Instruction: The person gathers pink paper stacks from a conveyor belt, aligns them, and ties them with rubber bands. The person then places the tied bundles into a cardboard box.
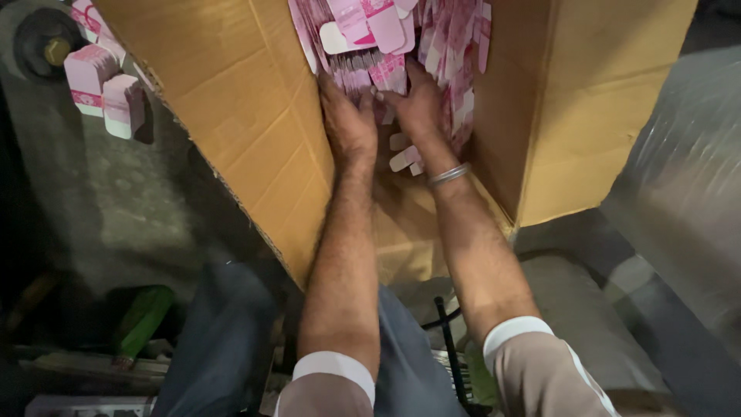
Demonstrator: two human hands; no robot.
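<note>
We see both arms reaching into an open cardboard box [255, 116] at the frame's upper middle. Our left hand [349, 123] and right hand [417, 104] press together around a bundle of pink and white cards [369, 73]. More card stacks [104, 85] lie outside the box, upper left. A metal bangle [449, 175] circles the right wrist.

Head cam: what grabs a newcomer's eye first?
The open cardboard box fills the top of the frame, packed with pink-and-white cards. Both hands reach into it: the left hand and right hand press side by side on a card bundle. Two small card stacks sit outside the box, upper left.
</note>
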